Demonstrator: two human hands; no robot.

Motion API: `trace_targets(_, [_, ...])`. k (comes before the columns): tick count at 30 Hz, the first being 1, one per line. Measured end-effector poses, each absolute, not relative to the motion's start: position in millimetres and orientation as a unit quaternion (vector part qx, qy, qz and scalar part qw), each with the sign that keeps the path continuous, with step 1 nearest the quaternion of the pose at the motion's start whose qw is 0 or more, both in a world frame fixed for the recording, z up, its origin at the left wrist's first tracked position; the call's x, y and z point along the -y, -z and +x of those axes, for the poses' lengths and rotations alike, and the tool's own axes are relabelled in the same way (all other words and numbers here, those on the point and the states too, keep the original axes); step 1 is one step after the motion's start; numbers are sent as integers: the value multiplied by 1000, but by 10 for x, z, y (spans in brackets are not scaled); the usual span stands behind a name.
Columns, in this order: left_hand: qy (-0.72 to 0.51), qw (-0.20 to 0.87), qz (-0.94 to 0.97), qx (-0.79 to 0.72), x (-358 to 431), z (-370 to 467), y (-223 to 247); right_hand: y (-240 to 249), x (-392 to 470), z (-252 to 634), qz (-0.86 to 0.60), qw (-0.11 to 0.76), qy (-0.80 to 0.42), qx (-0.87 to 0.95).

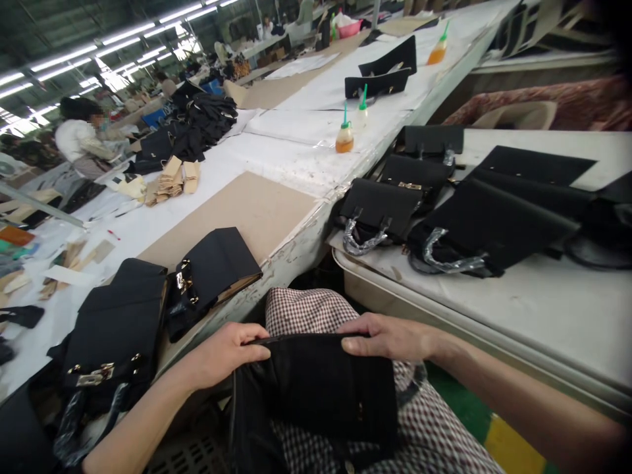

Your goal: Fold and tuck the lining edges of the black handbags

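Two hands (306, 343) pinching black bag (330, 388) (checked cloth (311, 309) beneath).

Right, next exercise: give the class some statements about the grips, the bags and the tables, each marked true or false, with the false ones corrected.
1. The left grip and right grip both hold the black item on the person's lap. True.
2. The nearest amber-filled bottle lies on its side. False: it stands upright on the long table.
3. A bag on the right-hand table has plastic-wrapped handles. True.
4. The cloth over the person's lap is plain green. False: it is checked.
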State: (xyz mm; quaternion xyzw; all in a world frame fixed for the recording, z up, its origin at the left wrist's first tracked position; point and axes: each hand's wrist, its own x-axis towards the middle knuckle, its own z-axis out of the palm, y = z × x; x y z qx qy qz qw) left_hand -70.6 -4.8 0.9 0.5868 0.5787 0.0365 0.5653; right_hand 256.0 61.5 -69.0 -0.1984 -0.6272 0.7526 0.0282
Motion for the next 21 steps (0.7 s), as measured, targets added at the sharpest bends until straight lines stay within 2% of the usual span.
trace_targets(3, [-66,601,553,-574,9,-588,-1,566,-788,2303,-157,-3,-678,718])
trace_targets(9, [-85,626,539,-556,-76,-374,-68,442,-970,1729,-92,6,-538,838])
trace_targets(14, [-66,628,534,-562,72,-401,-266,378,-1131,1768,-99,-45,-508,854])
trace_targets(21, [-183,733,364,-544,362,-389,-53,592,-1250,1967,-108,-32,-532,839])
